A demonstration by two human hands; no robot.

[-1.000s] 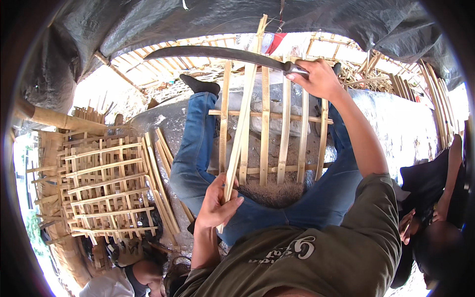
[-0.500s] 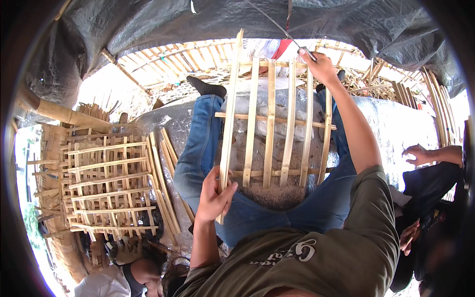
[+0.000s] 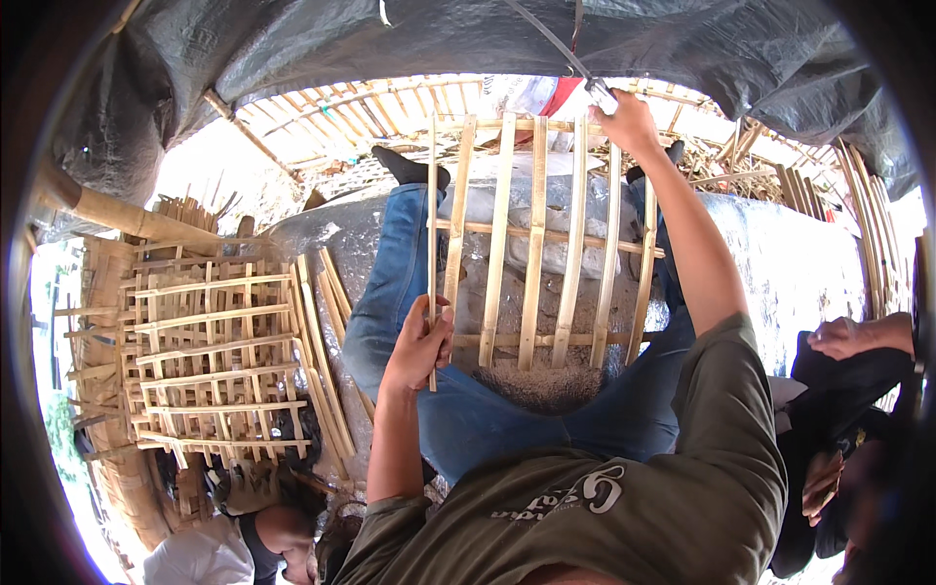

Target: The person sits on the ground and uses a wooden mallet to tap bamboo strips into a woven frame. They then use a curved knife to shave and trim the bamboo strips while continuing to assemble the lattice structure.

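Observation:
My left hand (image 3: pixel 419 343) is closed round a narrow bamboo strip (image 3: pixel 432 224), which stands edge-on beside the left side of a bamboo lattice (image 3: pixel 533 234). The lattice has several lengthwise slats over cross strips and lies between my legs. Whether the held strip touches it, I cannot tell. My right hand (image 3: pixel 624 122), stretched out past the lattice's far right part, grips a knife (image 3: pixel 556 39) with a long thin metal blade. The blade points up and to the left; my fingers partly hide the handle.
Finished-looking bamboo lattices (image 3: pixel 214 341) are stacked at the left, with loose strips (image 3: pixel 327 361) beside them. One person (image 3: pixel 214 551) is at the lower left. Another person's hand (image 3: pixel 843 338) is at the right. Dark plastic sheeting (image 3: pixel 390 49) hangs overhead.
The bamboo strip has turned edge-on and shifted left and nearer, uncovering a lattice slat. My left hand has moved slightly farther away. The knife blade now shows broader. The other person's hand has closed up.

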